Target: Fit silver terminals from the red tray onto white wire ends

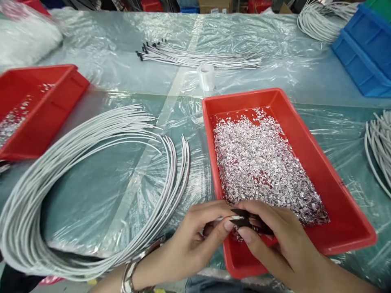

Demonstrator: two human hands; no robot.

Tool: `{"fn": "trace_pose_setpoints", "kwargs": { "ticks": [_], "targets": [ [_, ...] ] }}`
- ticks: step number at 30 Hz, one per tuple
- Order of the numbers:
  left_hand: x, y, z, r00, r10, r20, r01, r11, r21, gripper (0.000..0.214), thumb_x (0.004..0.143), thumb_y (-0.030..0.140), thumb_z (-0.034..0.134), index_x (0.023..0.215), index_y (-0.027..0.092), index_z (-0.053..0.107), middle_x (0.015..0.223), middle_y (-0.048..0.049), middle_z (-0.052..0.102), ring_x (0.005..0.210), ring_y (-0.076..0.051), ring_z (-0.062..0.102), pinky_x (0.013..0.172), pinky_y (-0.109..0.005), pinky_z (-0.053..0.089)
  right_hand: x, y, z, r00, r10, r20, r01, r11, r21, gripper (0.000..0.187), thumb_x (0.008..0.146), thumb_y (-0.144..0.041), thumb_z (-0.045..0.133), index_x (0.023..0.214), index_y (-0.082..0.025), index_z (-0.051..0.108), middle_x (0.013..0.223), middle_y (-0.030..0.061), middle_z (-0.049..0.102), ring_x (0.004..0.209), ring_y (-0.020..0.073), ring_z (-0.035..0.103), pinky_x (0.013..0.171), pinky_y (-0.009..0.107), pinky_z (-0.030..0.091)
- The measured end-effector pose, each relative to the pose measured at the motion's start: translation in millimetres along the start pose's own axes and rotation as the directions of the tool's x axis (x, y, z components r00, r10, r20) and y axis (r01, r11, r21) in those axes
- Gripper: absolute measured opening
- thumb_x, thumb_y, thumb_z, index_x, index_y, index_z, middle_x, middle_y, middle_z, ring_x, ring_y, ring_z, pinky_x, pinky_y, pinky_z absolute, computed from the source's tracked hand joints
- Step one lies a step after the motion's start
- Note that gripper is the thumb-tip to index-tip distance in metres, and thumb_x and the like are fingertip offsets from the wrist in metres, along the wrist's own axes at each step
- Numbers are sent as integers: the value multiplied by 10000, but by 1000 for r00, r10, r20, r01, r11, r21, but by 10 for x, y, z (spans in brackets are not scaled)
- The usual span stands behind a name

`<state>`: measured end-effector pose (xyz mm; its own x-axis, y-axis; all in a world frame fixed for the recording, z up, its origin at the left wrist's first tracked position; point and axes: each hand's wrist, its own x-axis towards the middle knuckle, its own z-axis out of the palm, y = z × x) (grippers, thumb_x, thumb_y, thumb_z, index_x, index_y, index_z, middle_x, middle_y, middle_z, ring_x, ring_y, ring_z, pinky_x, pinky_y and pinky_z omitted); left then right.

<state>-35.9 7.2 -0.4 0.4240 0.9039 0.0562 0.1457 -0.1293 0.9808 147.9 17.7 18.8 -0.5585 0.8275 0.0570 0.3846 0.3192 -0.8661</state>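
Above the near edge of a red tray (332, 195), both hands meet fingertip to fingertip. My left hand (201, 234) is closed, pinching the end of a white cable (235, 218) between thumb and forefinger. Wrapped in my right hand (277, 232) is a small black hand tool (244, 221), its dark tip against the cable end. The fingers hide most of this tool, so its exact kind is unclear. Silvery foil scraps (259, 158) lie spread over the tray floor. To the left, a large coil of white cables (27, 215) rests on the plastic-covered table.
A second red tray (64, 110) with scraps stands at left. Behind the near tray are a roll of clear film (206, 77) and a bundle of black-tipped cables (195, 57). Blue bins (363, 53) stand at back right; another cable coil (380, 146) lies at the right edge.
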Motion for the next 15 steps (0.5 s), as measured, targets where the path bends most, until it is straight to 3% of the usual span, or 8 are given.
{"fn": "trace_pose_setpoints", "kwargs": {
  "ticks": [6, 10, 15],
  "targets": [
    [-3, 37, -30, 994, -98, 50, 97, 995, 19, 302, 952, 267, 371, 761, 159, 579, 623, -7, 532, 573, -119, 513, 533, -209, 421, 9, 14, 14, 1000, -3, 25, 3, 1000, -14, 121, 911, -270, 453, 1010, -222, 501, 792, -31, 644, 669, 109, 614, 604, 224, 449],
    [-24, 35, -41, 994, -73, 76, 73, 997, -4, 240, 946, 228, 398, 744, 173, 515, 598, 32, 463, 520, -81, 446, 499, -175, 379, 6, 7, 17, 999, -33, 12, 34, 995, -90, 108, 914, -282, 437, 993, -230, 488, 820, -21, 669, 649, 118, 627, 583, 233, 459],
    [-43, 27, -29, 997, -33, 71, 31, 999, 22, 182, 943, 190, 401, 798, 178, 510, 644, 25, 498, 551, -78, 470, 526, -163, 399, -6, -17, 5, 996, -85, -30, 80, 986, -147, 126, 944, -307, 388, 999, -227, 469, 833, 14, 694, 642, 137, 652, 557, 237, 479]
  ]
}}
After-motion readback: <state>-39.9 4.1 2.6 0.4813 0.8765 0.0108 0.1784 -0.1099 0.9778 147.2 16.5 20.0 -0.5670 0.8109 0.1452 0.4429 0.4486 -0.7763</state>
